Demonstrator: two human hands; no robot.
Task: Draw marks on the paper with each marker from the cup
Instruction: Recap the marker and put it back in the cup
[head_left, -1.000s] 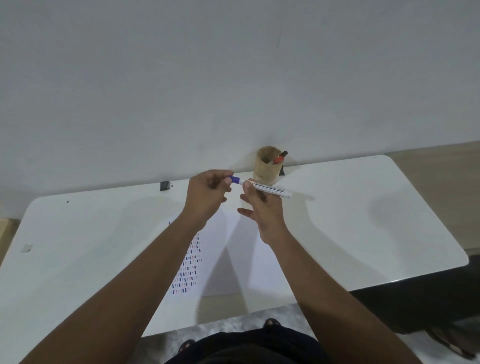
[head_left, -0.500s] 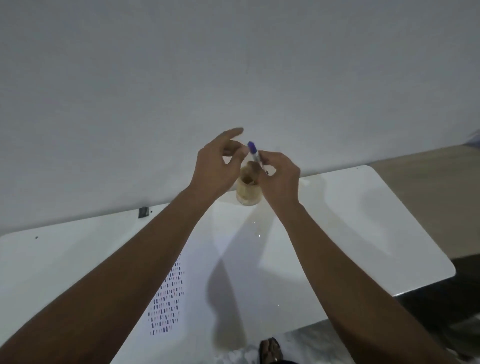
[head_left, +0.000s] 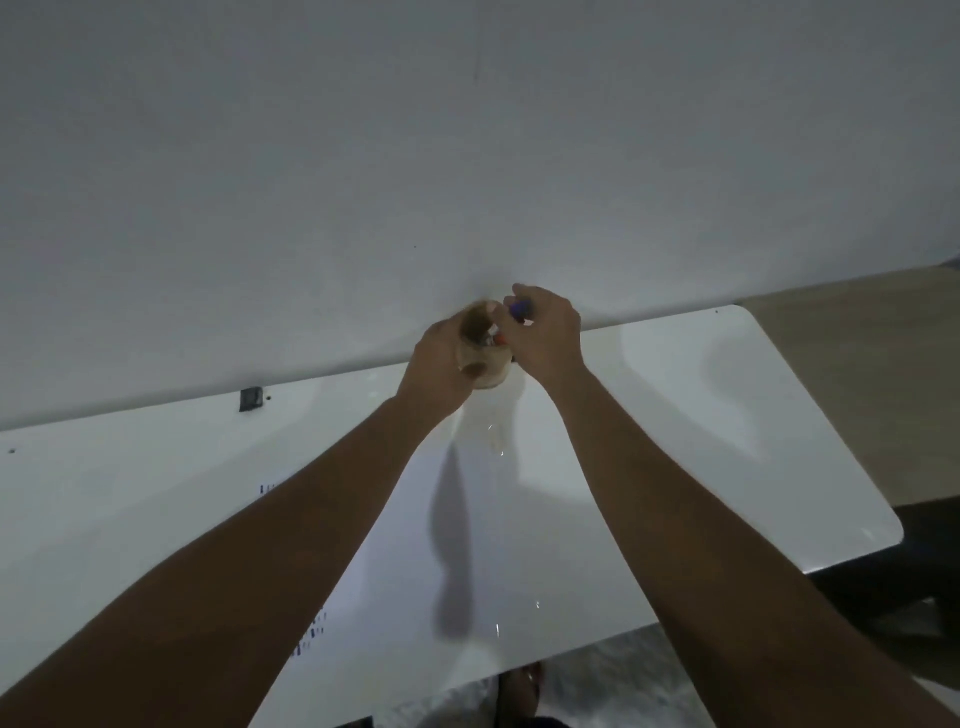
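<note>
A tan cup (head_left: 485, 358) is tipped toward me at the table's far edge, and my left hand (head_left: 439, 364) is wrapped around its left side. My right hand (head_left: 545, 335) pinches a blue-capped marker (head_left: 519, 310) just over the cup's mouth; most of its body is hidden by my fingers. An orange-tipped marker (head_left: 500, 339) shows inside the cup. The white paper (head_left: 467, 545) lies between my forearms, with rows of small coloured marks (head_left: 311, 631) along its left side, partly covered by my left arm.
The white table (head_left: 727, 441) ends at a rounded corner on the right and meets a grey wall behind. A small black object (head_left: 250, 399) sits at the back edge to the left. Floor and a foot show below the near edge.
The capped blue marker went from being held level over the paper to over the cup. My left hand let go of the cap end and took hold of the cup, tilting it.
</note>
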